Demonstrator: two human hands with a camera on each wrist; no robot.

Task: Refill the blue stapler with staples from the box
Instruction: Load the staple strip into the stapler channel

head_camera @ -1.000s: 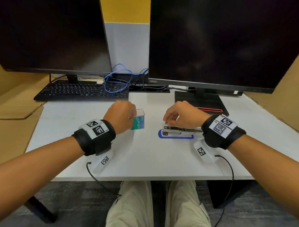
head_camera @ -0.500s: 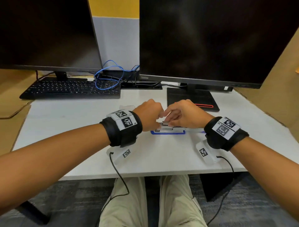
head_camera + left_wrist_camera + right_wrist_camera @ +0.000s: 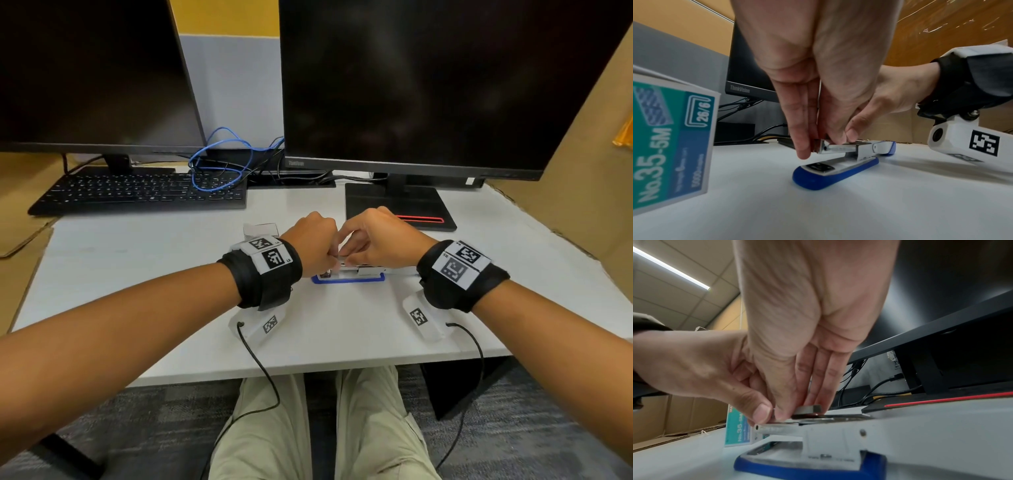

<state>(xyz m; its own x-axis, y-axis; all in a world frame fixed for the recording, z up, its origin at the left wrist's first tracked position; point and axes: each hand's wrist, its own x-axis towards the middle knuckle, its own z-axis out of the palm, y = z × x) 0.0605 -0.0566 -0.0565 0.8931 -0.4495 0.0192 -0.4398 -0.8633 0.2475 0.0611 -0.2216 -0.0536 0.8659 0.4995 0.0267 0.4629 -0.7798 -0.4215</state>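
Observation:
The blue stapler (image 3: pixel 349 278) lies on the white table, its metal magazine (image 3: pixel 840 147) bare on top. My left hand (image 3: pixel 329 264) pinches the front end of that magazine, thumb on top and fingers (image 3: pixel 803 146) hanging down past its tip. Coming from the right, my right hand (image 3: pixel 346 257) holds a short grey staple strip (image 3: pixel 810 408) between thumb and fingertips just above the magazine. The teal staple box (image 3: pixel 670 146) stands just left of the stapler, mostly hidden behind my left wrist in the head view (image 3: pixel 260 229).
Two dark monitors stand at the back, the right one's black base (image 3: pixel 397 209) just behind my hands. A black keyboard (image 3: pixel 137 195) and a blue cable (image 3: pixel 219 164) lie back left. Cardboard walls flank the table (image 3: pixel 137 260); its front edge is near my lap.
My left hand left the staple box and moved right to the stapler's front end. My right hand stayed over the stapler, and the two hands now meet there.

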